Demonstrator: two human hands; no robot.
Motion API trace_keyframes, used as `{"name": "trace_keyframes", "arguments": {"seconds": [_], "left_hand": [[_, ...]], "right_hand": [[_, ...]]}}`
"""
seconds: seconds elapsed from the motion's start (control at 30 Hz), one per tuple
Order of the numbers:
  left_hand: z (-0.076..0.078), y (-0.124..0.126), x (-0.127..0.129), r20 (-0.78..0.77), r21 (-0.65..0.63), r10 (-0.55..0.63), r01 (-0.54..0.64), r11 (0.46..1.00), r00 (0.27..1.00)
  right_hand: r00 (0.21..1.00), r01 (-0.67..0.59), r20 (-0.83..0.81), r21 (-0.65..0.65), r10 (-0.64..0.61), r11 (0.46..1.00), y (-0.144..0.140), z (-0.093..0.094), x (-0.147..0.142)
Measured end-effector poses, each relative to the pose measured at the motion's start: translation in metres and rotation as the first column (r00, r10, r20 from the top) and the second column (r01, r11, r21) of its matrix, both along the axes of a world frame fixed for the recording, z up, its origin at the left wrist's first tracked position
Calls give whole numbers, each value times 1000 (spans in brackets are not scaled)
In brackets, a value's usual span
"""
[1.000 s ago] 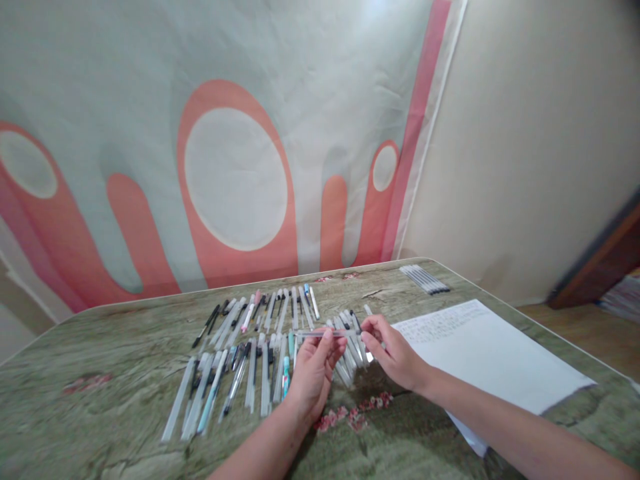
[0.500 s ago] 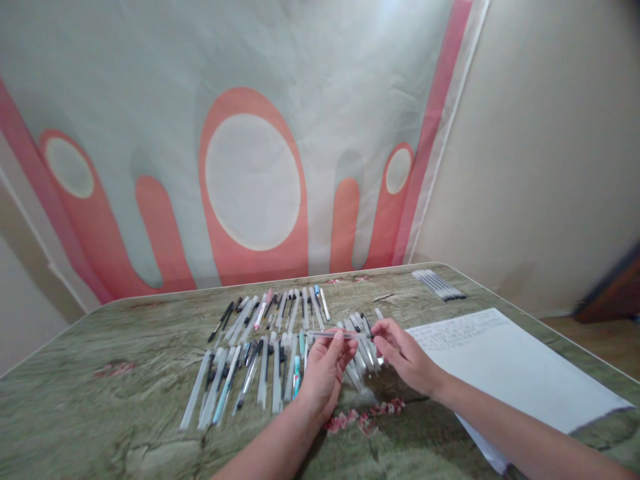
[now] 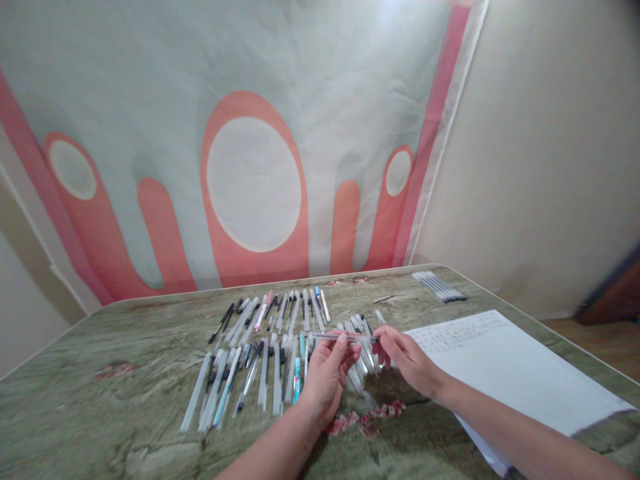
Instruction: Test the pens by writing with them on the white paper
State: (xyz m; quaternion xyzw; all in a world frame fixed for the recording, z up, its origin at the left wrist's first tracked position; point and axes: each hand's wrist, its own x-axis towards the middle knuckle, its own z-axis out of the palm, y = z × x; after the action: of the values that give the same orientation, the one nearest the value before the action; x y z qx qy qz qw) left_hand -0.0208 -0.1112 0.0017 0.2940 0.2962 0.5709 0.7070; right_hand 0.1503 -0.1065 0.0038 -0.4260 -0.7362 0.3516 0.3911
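Note:
A clear pen point(image 3: 364, 339) with a dark end lies level across both hands, above the pens on the table. My left hand point(image 3: 326, 370) is closed round its barrel, thumb on top. At the dark end on the right, my right hand point(image 3: 409, 361) pinches with thumb and fingertips; exactly what they grip is partly hidden. Below and behind my hands, a group of clear and black pens point(image 3: 369, 360) is partly covered. To the left of my left hand lies a row of mostly clear pens point(image 3: 277, 377), with a light-blue pen point(image 3: 227, 387) among them.
Farther back lies another row of pens point(image 3: 295, 310). A written-on paper sheet point(image 3: 520, 373) covers the right side of the table point(image 3: 125, 360). Several clear pens with dark ends point(image 3: 439, 287) sit side by side at the back right. A patterned hanging point(image 3: 320, 133) rises behind.
My right hand's fingers have closed in on the pen's dark end; they were more spread before. My left hand keeps its hold almost in place.

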Motion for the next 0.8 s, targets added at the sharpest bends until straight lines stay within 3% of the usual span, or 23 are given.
{"name": "trace_keyframes", "arguments": {"seconds": [0.13, 0.2, 0.37, 0.5, 0.57, 0.67, 0.8], "left_hand": [[-3, 1, 0, -1, 11, -2, 2, 1000, 1000], [-4, 1, 0, -1, 19, -14, 14, 1000, 1000], [-3, 1, -2, -1, 37, -19, 19, 999, 1000], [1, 0, -2, 22, 25, -26, 25, 999, 999], [4, -2, -1, 57, -6, -42, 42, 999, 998], [7, -8, 2, 76, -39, -102, 105, 994, 992], [9, -17, 8, -19, 49, -272, 273, 961, 962]], "right_hand": [[989, 38, 130, 198, -65, 979, -2, 0, 0], [983, 38, 169, 220, -77, 975, -2, -1, 0], [999, -27, 39, 0, 27, 1000, -3, 1, -2], [986, -126, -133, -164, 105, 978, -2, 5, -3], [985, -143, -118, -110, 129, 984, -1, 6, -2], [990, -134, -26, 83, 137, 987, -5, 9, -2], [975, -213, 119, 283, 186, 935, -14, 15, -7]]}}
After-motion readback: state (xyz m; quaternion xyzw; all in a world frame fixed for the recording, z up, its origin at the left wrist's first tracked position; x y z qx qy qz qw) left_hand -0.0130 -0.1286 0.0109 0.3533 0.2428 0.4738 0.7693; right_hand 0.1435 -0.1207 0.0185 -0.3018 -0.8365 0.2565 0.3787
